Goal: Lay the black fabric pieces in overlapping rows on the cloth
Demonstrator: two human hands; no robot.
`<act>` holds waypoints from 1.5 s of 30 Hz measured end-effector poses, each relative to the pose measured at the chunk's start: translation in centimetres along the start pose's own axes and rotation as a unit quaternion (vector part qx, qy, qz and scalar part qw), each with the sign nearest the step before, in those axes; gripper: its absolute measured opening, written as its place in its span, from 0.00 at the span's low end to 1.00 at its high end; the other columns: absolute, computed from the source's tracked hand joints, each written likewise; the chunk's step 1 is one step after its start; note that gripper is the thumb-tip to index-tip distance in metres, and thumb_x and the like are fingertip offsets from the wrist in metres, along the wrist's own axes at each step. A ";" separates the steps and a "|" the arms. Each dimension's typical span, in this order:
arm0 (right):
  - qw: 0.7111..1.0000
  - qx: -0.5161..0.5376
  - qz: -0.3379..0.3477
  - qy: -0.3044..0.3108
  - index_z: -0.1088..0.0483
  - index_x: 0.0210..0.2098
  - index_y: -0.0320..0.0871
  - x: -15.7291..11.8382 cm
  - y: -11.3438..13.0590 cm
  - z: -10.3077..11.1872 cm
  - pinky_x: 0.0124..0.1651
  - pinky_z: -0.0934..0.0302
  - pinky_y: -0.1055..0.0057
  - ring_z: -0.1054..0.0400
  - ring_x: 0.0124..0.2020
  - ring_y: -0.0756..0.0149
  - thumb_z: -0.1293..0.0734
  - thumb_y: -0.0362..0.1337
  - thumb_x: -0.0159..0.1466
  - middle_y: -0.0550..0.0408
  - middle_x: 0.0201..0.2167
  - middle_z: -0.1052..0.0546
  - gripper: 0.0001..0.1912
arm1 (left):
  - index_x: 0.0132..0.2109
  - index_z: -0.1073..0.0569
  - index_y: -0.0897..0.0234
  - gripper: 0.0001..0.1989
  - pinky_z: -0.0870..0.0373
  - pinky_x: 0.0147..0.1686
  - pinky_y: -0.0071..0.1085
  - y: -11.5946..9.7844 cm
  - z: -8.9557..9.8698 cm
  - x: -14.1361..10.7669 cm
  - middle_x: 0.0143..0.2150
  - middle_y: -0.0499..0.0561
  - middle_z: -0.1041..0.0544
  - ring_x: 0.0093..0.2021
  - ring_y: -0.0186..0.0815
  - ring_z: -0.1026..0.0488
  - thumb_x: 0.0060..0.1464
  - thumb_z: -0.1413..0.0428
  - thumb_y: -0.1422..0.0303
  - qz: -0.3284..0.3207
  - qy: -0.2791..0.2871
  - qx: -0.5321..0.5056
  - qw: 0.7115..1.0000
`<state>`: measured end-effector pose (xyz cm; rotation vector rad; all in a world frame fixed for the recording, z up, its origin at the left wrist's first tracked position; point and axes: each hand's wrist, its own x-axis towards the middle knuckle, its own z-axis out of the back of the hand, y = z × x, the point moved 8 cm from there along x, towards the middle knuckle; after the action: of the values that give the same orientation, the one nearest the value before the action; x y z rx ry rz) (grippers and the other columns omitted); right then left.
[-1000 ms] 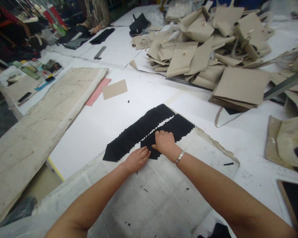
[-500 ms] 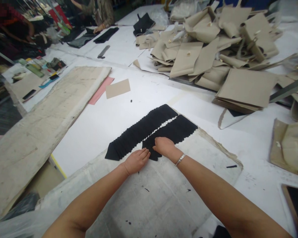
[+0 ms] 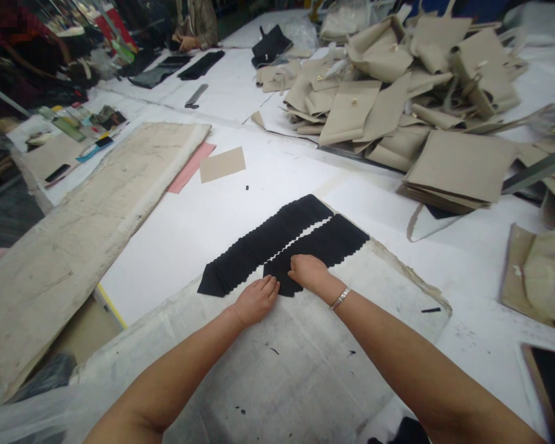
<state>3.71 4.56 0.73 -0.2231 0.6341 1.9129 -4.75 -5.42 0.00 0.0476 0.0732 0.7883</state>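
The row of thin, overlapping black scalloped pieces [image 3: 337,240] lies on the grey board [image 3: 305,364], looking light and limp, best taken by an edge. The left hand [image 3: 255,301] rests fingers-together at its near end; the right hand [image 3: 309,272] curls over it, whether either pinches I can't tell.

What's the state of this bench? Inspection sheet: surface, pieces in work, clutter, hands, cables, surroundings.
Surface: white tabletop; scuffed grey sheet nearest the person.
Pieces in work: far row and near row of overlapping black pieces, narrow gap between.
Clutter: dark scrap on the sheet; beige pile; beige rectangle beside pink piece.
Hands: left hand at the near row's lower-left end; right hand over that row, fingers curled, grip unclear.
Cables: nothing seen.
Surroundings: another person at the far side.
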 end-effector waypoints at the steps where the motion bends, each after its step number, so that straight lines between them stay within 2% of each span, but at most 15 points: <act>1: 1.000 0.004 0.004 -0.006 0.28 0.34 0.40 -0.3 0.0 0.1 0.36 0.41 0.72 0.30 0.36 0.62 0.38 0.38 0.56 0.47 0.34 0.24 0.10 | 0.52 0.34 0.76 0.18 0.35 0.49 0.36 0.0 0.0 0.0 0.52 0.64 0.31 0.53 0.43 0.35 0.57 0.58 0.75 0.000 0.001 -0.001 1.000; 8: 1.000 0.010 -0.013 -0.006 0.28 0.33 0.42 -2.4 0.0 -1.4 0.37 0.42 0.72 0.30 0.36 0.62 0.40 0.38 0.59 0.49 0.33 0.24 0.10 | 0.53 0.34 0.73 0.18 0.36 0.48 0.37 0.1 0.0 0.0 0.55 0.64 0.33 0.54 0.42 0.35 0.57 0.58 0.76 0.004 0.007 -0.007 1.000; 13: 0.999 0.010 -0.037 -0.023 0.29 0.34 0.41 -2.7 -0.1 -2.2 0.37 0.42 0.72 0.30 0.36 0.62 0.41 0.36 0.59 0.47 0.33 0.24 0.11 | 0.52 0.34 0.75 0.17 0.37 0.49 0.36 -0.1 0.3 0.0 0.54 0.64 0.33 0.53 0.42 0.35 0.57 0.58 0.75 -0.012 -0.012 0.008 1.000; 20: 0.999 0.015 -0.029 -0.014 0.27 0.33 0.40 -2.5 0.0 -2.3 0.37 0.43 0.73 0.30 0.36 0.63 0.41 0.35 0.58 0.48 0.32 0.23 0.11 | 0.52 0.34 0.74 0.18 0.36 0.49 0.36 0.0 0.5 -0.2 0.55 0.63 0.33 0.54 0.42 0.35 0.58 0.59 0.75 -0.017 -0.021 0.014 1.000; 33: 1.000 0.008 -0.019 -0.014 0.27 0.32 0.40 -2.4 0.2 -2.3 0.37 0.42 0.72 0.30 0.35 0.62 0.41 0.35 0.57 0.47 0.32 0.23 0.11 | 0.54 0.35 0.74 0.18 0.38 0.50 0.37 0.1 0.0 -0.3 0.56 0.64 0.35 0.55 0.42 0.36 0.58 0.58 0.75 -0.015 0.005 0.019 1.000; 41: 1.000 0.010 -0.003 -0.016 0.28 0.32 0.40 -2.6 0.3 -2.3 0.37 0.43 0.73 0.30 0.36 0.63 0.41 0.35 0.59 0.48 0.32 0.23 0.10 | 0.54 0.36 0.75 0.18 0.38 0.49 0.37 0.0 0.1 -0.5 0.57 0.65 0.36 0.56 0.43 0.37 0.58 0.57 0.75 -0.021 -0.009 0.016 1.000; 45: 1.000 0.021 -0.002 -0.015 0.28 0.32 0.41 -2.9 0.2 -2.1 0.36 0.44 0.73 0.31 0.35 0.64 0.40 0.35 0.59 0.49 0.32 0.24 0.09 | 0.53 0.34 0.72 0.18 0.37 0.49 0.37 0.3 0.5 -0.4 0.55 0.63 0.34 0.55 0.42 0.36 0.59 0.56 0.69 -0.006 -0.024 -0.018 1.000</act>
<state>4.49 1.08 0.27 -0.1689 0.6522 1.8949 -5.18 -5.48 0.52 0.0324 0.0138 0.7748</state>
